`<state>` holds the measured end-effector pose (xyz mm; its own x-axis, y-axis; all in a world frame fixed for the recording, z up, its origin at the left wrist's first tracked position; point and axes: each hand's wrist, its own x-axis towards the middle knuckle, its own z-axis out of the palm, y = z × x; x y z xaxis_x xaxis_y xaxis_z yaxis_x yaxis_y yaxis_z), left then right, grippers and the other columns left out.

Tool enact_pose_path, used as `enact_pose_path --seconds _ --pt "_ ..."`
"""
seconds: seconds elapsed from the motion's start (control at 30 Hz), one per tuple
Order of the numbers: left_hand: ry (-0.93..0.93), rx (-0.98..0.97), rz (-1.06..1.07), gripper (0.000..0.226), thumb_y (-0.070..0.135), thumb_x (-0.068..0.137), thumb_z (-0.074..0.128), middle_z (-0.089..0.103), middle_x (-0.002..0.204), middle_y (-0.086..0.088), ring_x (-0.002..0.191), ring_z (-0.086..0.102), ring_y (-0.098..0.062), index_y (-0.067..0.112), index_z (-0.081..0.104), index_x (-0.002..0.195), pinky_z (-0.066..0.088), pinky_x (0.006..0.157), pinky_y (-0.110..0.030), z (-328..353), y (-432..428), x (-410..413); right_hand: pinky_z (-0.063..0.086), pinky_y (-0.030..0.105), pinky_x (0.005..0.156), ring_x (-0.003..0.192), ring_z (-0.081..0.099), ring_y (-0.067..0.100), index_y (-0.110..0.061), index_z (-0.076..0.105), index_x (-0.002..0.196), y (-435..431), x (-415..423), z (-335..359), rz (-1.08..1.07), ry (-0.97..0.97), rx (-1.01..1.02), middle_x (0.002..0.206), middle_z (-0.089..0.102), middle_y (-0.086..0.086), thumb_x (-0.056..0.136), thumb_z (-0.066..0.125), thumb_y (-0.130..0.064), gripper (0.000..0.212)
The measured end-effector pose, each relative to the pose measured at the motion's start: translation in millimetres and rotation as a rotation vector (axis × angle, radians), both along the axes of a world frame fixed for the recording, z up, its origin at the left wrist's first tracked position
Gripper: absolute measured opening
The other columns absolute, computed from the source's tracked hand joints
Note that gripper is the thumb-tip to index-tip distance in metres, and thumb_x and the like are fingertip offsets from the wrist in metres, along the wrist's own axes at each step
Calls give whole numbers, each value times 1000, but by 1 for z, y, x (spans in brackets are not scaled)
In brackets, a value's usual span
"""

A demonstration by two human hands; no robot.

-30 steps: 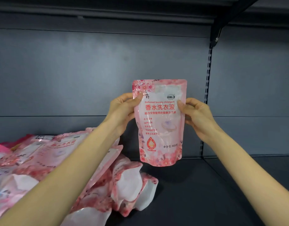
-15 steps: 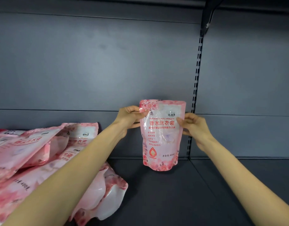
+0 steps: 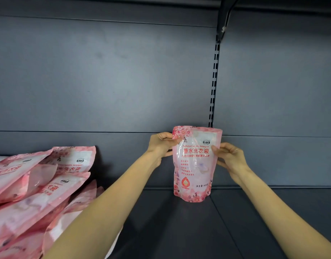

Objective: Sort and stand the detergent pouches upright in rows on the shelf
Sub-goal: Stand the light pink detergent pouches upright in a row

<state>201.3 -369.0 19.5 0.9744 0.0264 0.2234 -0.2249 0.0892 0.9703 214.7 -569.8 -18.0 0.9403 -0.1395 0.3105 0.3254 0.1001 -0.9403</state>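
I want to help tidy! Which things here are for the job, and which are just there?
For the job: pouch, gripped by left hand and right hand; heap of pouches; shelf.
Just there: slotted rail; bracket; back panel.

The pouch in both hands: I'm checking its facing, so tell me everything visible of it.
The pouch is glossy pink plastic with a floral print, red Chinese characters, a red droplet logo and a flat sealed top. It is upright, front toward the camera, its rounded base down at the shelf near the back panel; full contact is unclear. The left hand pinches its upper left corner; the right hand grips its right edge.
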Motion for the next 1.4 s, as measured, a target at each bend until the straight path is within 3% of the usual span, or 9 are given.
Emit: enact_pose_path --seconds 0.2,0.43,0.63,0.73,0.83,0.97,1.13,1.23,1.4 --pt "-10 -4 19 5 11 80 70 69 83 1 73 66 -10 11 65 81 56 58 -18 -4 -5 6 57 21 58 69 70 10 -9 65 81 -5 2 -2 18 4 23 74 73 -5 84 64 -6 4" --pt "-10 102 -55 25 18 85 66 69 105 -3 94 67 -16 8 64 107 55 78 -25 -13 8 5 58 22 67 79 68 12 -9 64 88 -2 -1 -5 44 20 -11 92 70 3 86 64 -10 3" --pt "1 358 -93 34 24 91 58 62 120 -4 105 61 -12 14 52 123 50 78 -20 -18 23 -10 51 24 74 98 61 18 -8 56 115 0 -10 -16 4 104 -389 112 63 4 91 59 -22 28" --pt "-38 672 -21 46 27 94 52 56 130 -6 115 53 -16 13 41 137 43 90 -21 -21 36 -25 44 33 89 110 55 23 -9 50 126 -2 -20 -19 -74 126 -790 123 59 5 90 54 -41 49" --pt "-116 1203 52 56 39 96 45 40 145 -3 132 40 -19 19 27 145 31 108 -31 -26 60 -47 42 44 97 119 50 26 -17 36 137 2 -42 -18 -86 220 -1054 135 50 4 80 40 -71 78" --pt "-169 1701 175 61 51 95 32 20 155 6 142 17 -17 24 17 148 8 116 -46 -26 94 -79 34 51 105 134 35 25 -21 23 145 16 -73 -16 -272 145 -1353 147 36 3 88 28 -67 74" --pt "-98 1790 286 61 55 95 26 18 155 7 143 12 -13 26 18 147 3 115 -46 -19 145 -108 10 48 116 146 3 18 -20 -1 150 57 -107 -11 -281 35 -1532 158 3 -1 92 19 -61 73" --pt "-115 1824 349 62 60 94 19 20 154 7 143 13 -14 27 20 147 4 117 -44 -16 175 -124 7 46 116 146 0 16 -24 1 150 86 -119 -9 -239 -17 -1517 158 2 -4 92 20 -60 71" --pt "-130 1787 391 100 75 61 -10 20 154 10 143 11 -12 31 22 145 2 115 -41 -10 219 -155 5 44 118 145 1 13 -27 11 149 135 -130 -9 -228 -87 -1481 158 5 -7 91 17 -63 69"
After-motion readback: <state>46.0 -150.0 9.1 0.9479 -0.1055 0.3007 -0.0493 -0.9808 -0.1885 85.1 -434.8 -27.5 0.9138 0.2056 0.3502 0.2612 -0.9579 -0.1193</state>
